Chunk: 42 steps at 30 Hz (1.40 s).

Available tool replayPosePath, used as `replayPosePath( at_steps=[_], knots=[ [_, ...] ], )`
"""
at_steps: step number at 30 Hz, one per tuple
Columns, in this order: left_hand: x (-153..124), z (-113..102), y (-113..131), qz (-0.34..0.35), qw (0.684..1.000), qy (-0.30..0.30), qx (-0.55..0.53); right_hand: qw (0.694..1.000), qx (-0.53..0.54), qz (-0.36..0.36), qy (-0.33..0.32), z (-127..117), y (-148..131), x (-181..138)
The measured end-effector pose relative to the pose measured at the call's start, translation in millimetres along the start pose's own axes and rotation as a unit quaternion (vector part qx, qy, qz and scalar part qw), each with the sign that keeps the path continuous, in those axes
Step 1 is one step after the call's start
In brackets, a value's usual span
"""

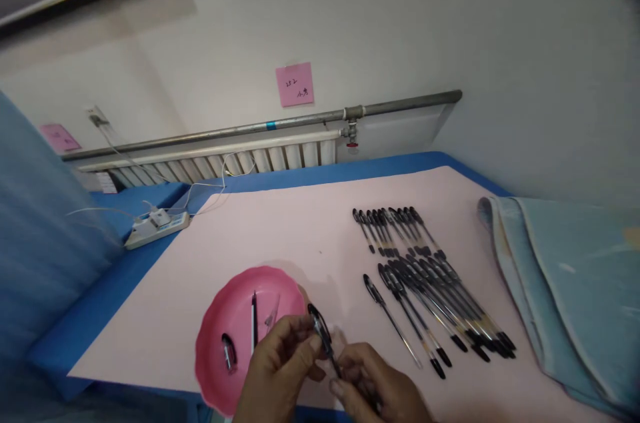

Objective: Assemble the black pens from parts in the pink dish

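Observation:
My left hand (287, 363) pinches the black capped end of a pen (324, 335) above the table's front edge. Lower on the same pen, my right hand (377, 386) has its fingers closed round the barrel, so that part is mostly hidden. Beside my left hand is a pink scalloped dish (207, 343). Inside it lie a loose black pen cap (229, 352), a thin black and white refill (254, 320) and a clear pointed piece (273, 314). To the right of my hands, several capped pens (425, 290) rest in two rows.
Pink paper (165, 316) covers the blue table (320, 174). A folded light blue cloth (575, 296) lies at the right edge. At the left stand a power strip (157, 230) with white cables and a blue curtain (45, 230). A radiator (280, 155) is behind.

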State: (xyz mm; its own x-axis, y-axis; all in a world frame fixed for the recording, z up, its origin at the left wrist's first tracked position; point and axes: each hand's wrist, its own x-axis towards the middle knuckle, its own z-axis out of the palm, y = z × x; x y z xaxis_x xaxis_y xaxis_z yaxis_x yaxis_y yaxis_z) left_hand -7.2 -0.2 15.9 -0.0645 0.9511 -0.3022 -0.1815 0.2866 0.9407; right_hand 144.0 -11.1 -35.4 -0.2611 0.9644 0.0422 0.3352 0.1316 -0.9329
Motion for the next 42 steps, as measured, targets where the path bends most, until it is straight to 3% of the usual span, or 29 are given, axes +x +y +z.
replayPosePath(
  at_steps=[3, 4, 13, 17, 21, 23, 26, 28, 31, 35, 39, 42],
  knots=[
    [-2, -7, 7, 0.026, 0.997, 0.066, 0.008, 0.968, -0.245, -0.027, 0.057, -16, 12, 8],
    [-2, -12, 11, 0.035, 0.996, 0.085, 0.022, 0.957, -0.281, -0.030, 0.062, -23, 16, 12],
    [1, -86, 23, 0.078, 0.975, 0.198, 0.071, 0.925, -0.368, -0.051, 0.076, -52, 34, 35],
    [2, -101, 12, 0.086, 0.963, 0.193, 0.167, 0.891, -0.436, -0.088, 0.091, -59, 36, 37],
    [5, -94, 5, 0.092, 0.913, 0.167, 0.362, 0.873, -0.434, -0.196, 0.103, -48, 31, 33],
    [8, -85, 6, 0.081, 0.865, 0.147, 0.473, 0.892, -0.372, -0.244, 0.080, -32, 25, 30],
    [17, -72, 8, 0.037, 0.787, 0.131, 0.602, 0.926, -0.295, -0.233, 0.036, -5, 17, 29],
    [24, -66, 7, 0.010, 0.757, 0.131, 0.640, 0.940, -0.265, -0.216, 0.015, 9, 16, 29],
    [33, -60, 5, -0.017, 0.740, 0.143, 0.657, 0.948, -0.245, -0.204, 0.013, 17, 19, 32],
    [40, -57, 8, -0.048, 0.734, 0.154, 0.660, 0.943, -0.230, -0.239, 0.029, 19, 24, 34],
    [43, -61, 15, -0.054, 0.755, 0.152, 0.636, 0.941, -0.252, -0.220, 0.047, 19, 27, 33],
    [40, -65, 19, -0.031, 0.788, 0.162, 0.594, 0.957, -0.206, -0.199, 0.054, 17, 25, 32]
  ],
)
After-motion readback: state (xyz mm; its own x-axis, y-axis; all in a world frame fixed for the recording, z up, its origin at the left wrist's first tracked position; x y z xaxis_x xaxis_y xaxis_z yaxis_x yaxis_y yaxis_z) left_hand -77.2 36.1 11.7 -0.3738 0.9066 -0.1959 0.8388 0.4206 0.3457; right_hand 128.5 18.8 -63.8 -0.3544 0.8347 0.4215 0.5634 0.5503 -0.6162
